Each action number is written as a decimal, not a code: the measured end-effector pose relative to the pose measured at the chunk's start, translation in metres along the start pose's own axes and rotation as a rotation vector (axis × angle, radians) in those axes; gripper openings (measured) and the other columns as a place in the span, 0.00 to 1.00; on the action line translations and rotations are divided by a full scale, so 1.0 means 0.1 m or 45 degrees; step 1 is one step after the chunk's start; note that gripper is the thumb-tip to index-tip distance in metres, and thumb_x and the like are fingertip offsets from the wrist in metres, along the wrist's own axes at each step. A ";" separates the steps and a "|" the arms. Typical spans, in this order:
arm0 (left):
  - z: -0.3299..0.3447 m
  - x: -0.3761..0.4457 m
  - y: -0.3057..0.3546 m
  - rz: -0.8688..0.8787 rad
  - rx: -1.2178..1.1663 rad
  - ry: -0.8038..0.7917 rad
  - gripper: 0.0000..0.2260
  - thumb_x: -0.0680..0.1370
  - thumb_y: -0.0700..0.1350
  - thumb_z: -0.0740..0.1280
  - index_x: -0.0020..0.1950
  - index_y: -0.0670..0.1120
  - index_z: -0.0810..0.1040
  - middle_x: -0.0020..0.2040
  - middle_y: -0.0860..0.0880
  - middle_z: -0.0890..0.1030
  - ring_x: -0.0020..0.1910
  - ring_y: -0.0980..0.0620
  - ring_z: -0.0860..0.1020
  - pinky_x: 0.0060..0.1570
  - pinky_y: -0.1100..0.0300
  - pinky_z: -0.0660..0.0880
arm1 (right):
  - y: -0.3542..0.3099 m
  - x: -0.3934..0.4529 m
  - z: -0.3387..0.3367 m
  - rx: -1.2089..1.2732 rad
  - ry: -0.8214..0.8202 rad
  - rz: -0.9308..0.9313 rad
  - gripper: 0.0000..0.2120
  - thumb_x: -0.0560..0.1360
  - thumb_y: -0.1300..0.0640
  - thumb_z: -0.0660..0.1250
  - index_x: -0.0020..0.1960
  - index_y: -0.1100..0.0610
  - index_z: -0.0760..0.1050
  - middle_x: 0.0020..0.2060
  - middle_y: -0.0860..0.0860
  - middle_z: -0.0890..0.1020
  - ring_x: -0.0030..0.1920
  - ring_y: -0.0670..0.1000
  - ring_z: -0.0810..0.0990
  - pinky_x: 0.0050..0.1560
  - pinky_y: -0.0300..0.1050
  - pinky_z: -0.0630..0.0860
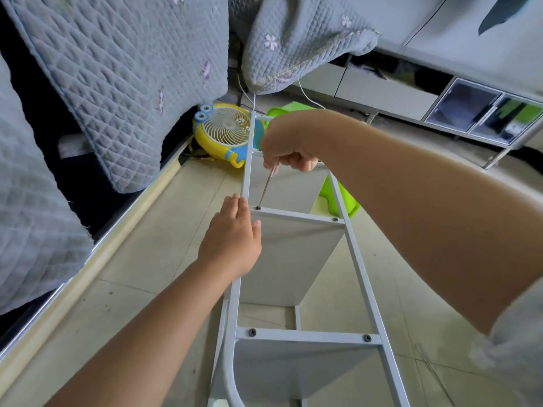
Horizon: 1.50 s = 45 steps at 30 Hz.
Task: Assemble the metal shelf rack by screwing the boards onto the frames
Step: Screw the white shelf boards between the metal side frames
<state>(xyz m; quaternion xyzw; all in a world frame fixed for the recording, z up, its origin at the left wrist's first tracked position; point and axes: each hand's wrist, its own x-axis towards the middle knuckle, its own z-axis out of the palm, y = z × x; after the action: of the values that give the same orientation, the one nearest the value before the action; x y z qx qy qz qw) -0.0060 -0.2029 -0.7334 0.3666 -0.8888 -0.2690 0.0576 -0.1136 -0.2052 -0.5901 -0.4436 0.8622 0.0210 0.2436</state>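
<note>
- While lying on its side on the tiled floor (141, 259), white metal frame (357, 259) up on top, boards hanging below it.
- Right hand (289, 152) curled tight round the handle of a screwdriver (268, 186), grip closed on the tool.
- Shaft slanting down and leftward, tip planted in a dark screw (258, 207) at the left end of the middle crossbar (296, 215).
- Left hand (232, 242) laid flat over the frame's left rail beside that crossbar, fingers straight and together, thumb resting on the board (289, 265) just under the bar; a steadying press, nothing clasped.
- Second screw (335, 219) seated at the right end of the same crossbar.
- Nearer crossbar (308, 337) showing two more screws, one at each end, with another board below it.
- Curved leg tube sweeping down at the near-left corner of the frame.
- Yellow and blue cartoon fan (226, 132) on the floor past the far end of the frame, green plastic bin (338, 198) just behind the right rail.
- Grey quilted covers (132, 69) draped down along the left and far side, low cabinet with glass doors (482, 113) off at the far right.
</note>
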 end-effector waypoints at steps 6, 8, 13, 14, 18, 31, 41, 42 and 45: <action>0.00 -0.01 0.00 0.022 -0.001 0.018 0.24 0.82 0.48 0.47 0.76 0.42 0.46 0.77 0.47 0.46 0.75 0.48 0.52 0.71 0.57 0.53 | 0.10 -0.11 0.06 -0.276 0.169 -0.131 0.10 0.77 0.57 0.60 0.45 0.63 0.76 0.31 0.54 0.71 0.31 0.53 0.71 0.27 0.37 0.63; 0.00 0.00 0.00 0.024 -0.003 0.021 0.24 0.82 0.48 0.47 0.76 0.42 0.46 0.77 0.47 0.46 0.75 0.48 0.52 0.71 0.57 0.53 | 0.11 -0.16 0.11 -0.302 0.245 -0.165 0.13 0.78 0.56 0.60 0.48 0.64 0.78 0.31 0.53 0.72 0.33 0.53 0.71 0.28 0.37 0.63; -0.03 -0.02 0.01 0.027 0.031 -0.007 0.24 0.83 0.47 0.47 0.76 0.42 0.45 0.77 0.47 0.46 0.76 0.49 0.48 0.73 0.57 0.49 | 0.18 -0.19 0.12 0.119 0.078 0.080 0.11 0.78 0.63 0.57 0.39 0.64 0.74 0.26 0.55 0.63 0.24 0.50 0.60 0.20 0.33 0.58; -0.05 -0.03 0.02 0.023 0.044 -0.022 0.24 0.83 0.47 0.47 0.76 0.42 0.45 0.77 0.46 0.45 0.76 0.49 0.48 0.73 0.56 0.49 | 0.21 -0.21 0.15 0.153 0.073 0.083 0.11 0.78 0.63 0.57 0.40 0.64 0.74 0.26 0.55 0.63 0.24 0.50 0.59 0.20 0.33 0.57; -0.13 -0.05 0.03 0.029 0.172 -0.002 0.24 0.82 0.48 0.49 0.75 0.39 0.51 0.76 0.44 0.51 0.75 0.47 0.53 0.70 0.53 0.56 | 0.54 -0.35 0.28 0.201 0.410 0.076 0.10 0.79 0.60 0.56 0.48 0.64 0.75 0.31 0.57 0.69 0.29 0.54 0.69 0.23 0.36 0.63; 0.37 -0.59 0.76 0.557 0.403 -0.273 0.24 0.81 0.53 0.48 0.74 0.44 0.59 0.77 0.47 0.49 0.76 0.52 0.46 0.72 0.52 0.50 | 2.66 -1.16 3.12 0.203 0.301 0.780 0.08 0.78 0.62 0.53 0.57 0.61 0.64 0.49 0.63 0.79 0.49 0.63 0.78 0.40 0.47 0.69; 0.36 -0.65 0.67 0.641 0.319 -0.067 0.27 0.73 0.55 0.45 0.50 0.39 0.77 0.48 0.43 0.78 0.49 0.42 0.74 0.47 0.49 0.72 | 2.81 -1.32 3.93 0.159 -0.033 0.915 0.12 0.78 0.62 0.51 0.59 0.60 0.67 0.56 0.60 0.77 0.56 0.59 0.76 0.52 0.47 0.72; 0.37 -0.65 0.67 0.667 0.305 -0.046 0.26 0.73 0.54 0.45 0.48 0.39 0.77 0.46 0.43 0.78 0.48 0.42 0.74 0.45 0.49 0.71 | 2.80 -1.32 3.95 0.168 -0.068 0.935 0.13 0.78 0.61 0.51 0.60 0.60 0.67 0.57 0.60 0.77 0.57 0.59 0.76 0.54 0.48 0.71; 0.37 -0.66 0.63 0.760 0.302 0.044 0.25 0.74 0.54 0.46 0.44 0.39 0.76 0.40 0.45 0.75 0.44 0.43 0.73 0.37 0.55 0.67 | 2.73 -1.30 4.01 0.181 -0.106 0.979 0.13 0.79 0.60 0.50 0.61 0.60 0.66 0.59 0.60 0.75 0.60 0.60 0.74 0.56 0.49 0.71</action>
<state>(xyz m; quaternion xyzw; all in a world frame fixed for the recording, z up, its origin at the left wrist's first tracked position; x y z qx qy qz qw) -0.0087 -0.1043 -0.7259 0.0984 -0.9811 -0.1284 0.1059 -0.1009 0.1598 -0.9349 -0.0689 0.9541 0.0690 0.2830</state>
